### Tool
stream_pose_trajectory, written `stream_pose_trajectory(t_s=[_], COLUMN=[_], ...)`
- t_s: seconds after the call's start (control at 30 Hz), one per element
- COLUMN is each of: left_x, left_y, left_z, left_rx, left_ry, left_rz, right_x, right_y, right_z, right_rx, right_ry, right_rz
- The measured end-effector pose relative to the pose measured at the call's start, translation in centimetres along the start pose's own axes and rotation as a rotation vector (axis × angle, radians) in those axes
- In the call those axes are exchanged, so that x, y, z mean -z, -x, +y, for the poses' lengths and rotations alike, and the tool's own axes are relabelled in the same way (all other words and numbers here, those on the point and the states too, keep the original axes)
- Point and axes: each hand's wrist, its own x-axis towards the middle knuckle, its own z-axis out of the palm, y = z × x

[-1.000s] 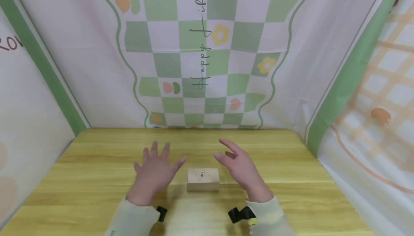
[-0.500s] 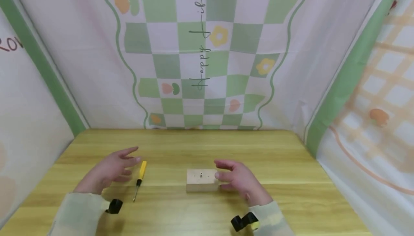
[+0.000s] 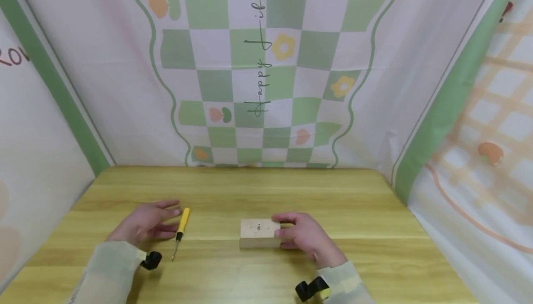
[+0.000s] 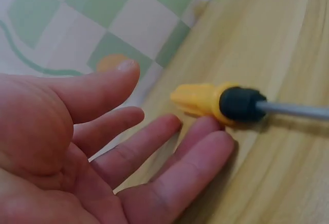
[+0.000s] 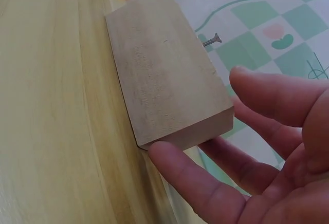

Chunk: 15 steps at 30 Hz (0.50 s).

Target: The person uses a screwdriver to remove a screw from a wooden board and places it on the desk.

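A light wooden block (image 3: 251, 242) sits on the table, a metal screw (image 5: 213, 40) standing partway out of its top face among small holes. At its right end is my right hand (image 3: 307, 235); in the right wrist view one fingertip meets the block's lower end edge while the thumb stays just off the upper corner. To the left lies a screwdriver (image 3: 182, 226) with a yellow handle, black collar and metal shaft pointing toward me. My left hand (image 3: 146, 223) is beside it, fingers loosely extended, fingertips right at the handle in the left wrist view and the thumb raised apart.
The wood-grain table (image 3: 233, 281) ends at a hanging checkered cloth (image 3: 245, 77) at the back. More printed cloth hangs along the left and right sides. Black wrist cameras (image 3: 151, 260) sit below both hands.
My left hand has moved left and down from above the screwdriver, uncovering it, to beside its handle. My right hand has come down to the block's right end.
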Motion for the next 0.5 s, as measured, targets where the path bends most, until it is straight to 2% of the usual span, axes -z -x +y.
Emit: stream_pose_trajectory(t_s=[0.07,0.13,0.3,0.37,0.43,0.5], left_x=[-0.2,-0.5,-1.8,-2.2,-2.5,-2.6], left_y=[-0.4,-0.6,-0.7,-0.7,-0.7,-0.7], left_z=[-0.2,-0.3,-0.3,-0.3,-0.4,-0.3], left_rx=[-0.011,-0.021,-0.060,-0.078,-0.092,-0.093], left_ry=[-0.027,-0.070,-0.273,-0.343,-0.375,-0.367], left_rz=[0.006,0.042,0.117,0.129,0.127,0.127], right_x=[0.0,0.0,-0.1,-0.1,-0.1,-0.1], right_y=[0.0,0.0,0.0,0.0,0.1,0.1], right_z=[0.0,0.0,0.0,0.0,-0.1,-0.1], right_rx=[-0.008,-0.013,-0.019,-0.023,-0.027,-0.031], right_ry=[0.007,0.011,0.014,0.015,0.017,0.021], right_rz=[0.005,0.009,0.014,0.016,0.016,0.018])
